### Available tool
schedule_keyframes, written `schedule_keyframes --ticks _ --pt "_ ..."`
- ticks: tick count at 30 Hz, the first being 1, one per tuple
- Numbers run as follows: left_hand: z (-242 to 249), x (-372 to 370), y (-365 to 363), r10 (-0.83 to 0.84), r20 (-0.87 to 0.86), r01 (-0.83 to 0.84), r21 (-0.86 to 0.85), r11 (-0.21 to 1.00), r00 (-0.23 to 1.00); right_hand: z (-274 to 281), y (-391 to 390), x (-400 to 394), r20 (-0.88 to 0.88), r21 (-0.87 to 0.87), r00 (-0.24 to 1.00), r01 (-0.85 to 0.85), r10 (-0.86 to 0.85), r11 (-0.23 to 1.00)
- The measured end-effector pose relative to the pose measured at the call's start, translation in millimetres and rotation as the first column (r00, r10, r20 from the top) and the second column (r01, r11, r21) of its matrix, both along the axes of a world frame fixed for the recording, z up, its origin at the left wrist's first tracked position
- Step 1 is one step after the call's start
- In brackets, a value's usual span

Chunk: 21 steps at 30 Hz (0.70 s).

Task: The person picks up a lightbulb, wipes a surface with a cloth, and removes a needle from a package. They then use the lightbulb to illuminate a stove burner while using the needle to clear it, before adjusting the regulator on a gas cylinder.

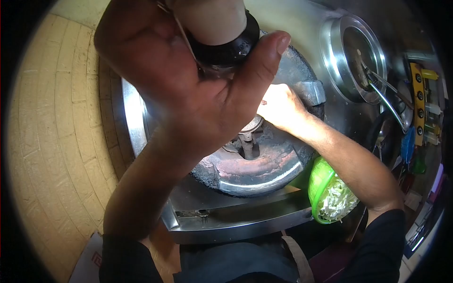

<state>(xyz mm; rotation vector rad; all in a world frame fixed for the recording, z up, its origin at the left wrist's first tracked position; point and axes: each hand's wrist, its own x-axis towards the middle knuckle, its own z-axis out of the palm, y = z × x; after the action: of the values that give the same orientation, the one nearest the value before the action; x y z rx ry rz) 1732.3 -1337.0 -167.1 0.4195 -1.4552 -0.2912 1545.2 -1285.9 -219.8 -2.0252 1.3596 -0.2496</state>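
My left hand [188, 94] is raised close to the camera, its thumb lying along a pale cylinder with a black collar [222, 52]. The other fingers are mostly out of view behind it. Lower down, my right hand [283, 109] reaches in over a round, soot-darkened wok burner [264, 172] and is brightly lit. Its fingers are curled, with a small dark reddish bit at their tips; what they hold is partly hidden by my left hand. The metal burner head [253, 125] shows just below, at the centre of the ring.
A green basket [315, 203] of shredded cabbage [339, 200] sits under my right forearm. Back right stands a round steel pot [332, 56] with long metal utensils [384, 101] resting in it. A steel counter edge [240, 228] runs in front of me; yellowish tiles [56, 141] lie left.
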Motion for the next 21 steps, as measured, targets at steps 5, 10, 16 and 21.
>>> schedule_keyframes --ticks 5,10,16,21 --pt "-6.4 2.6 -0.2 0.001 0.001 -0.001 0.029 1.000 1.000 -6.4 -1.2 7.5 -0.123 0.064 0.992 -0.030 0.038 0.997" --pt "-13.3 4.3 0.6 0.000 0.007 0.000 0.055 0.998 1.000 -30.3 0.1 7.8 -0.094 0.050 0.995 -0.024 0.028 0.998" --pt "-23.0 2.3 3.1 -0.018 0.016 0.016 0.093 0.996 1.000 -55.1 -1.4 1.7 -0.050 -0.111 0.992 -0.122 0.117 0.986" --pt "-29.8 4.9 5.7 -0.035 0.034 0.029 0.149 0.988 0.999 -61.9 -5.8 0.3 -0.097 -0.092 0.985 -0.150 0.141 0.984"
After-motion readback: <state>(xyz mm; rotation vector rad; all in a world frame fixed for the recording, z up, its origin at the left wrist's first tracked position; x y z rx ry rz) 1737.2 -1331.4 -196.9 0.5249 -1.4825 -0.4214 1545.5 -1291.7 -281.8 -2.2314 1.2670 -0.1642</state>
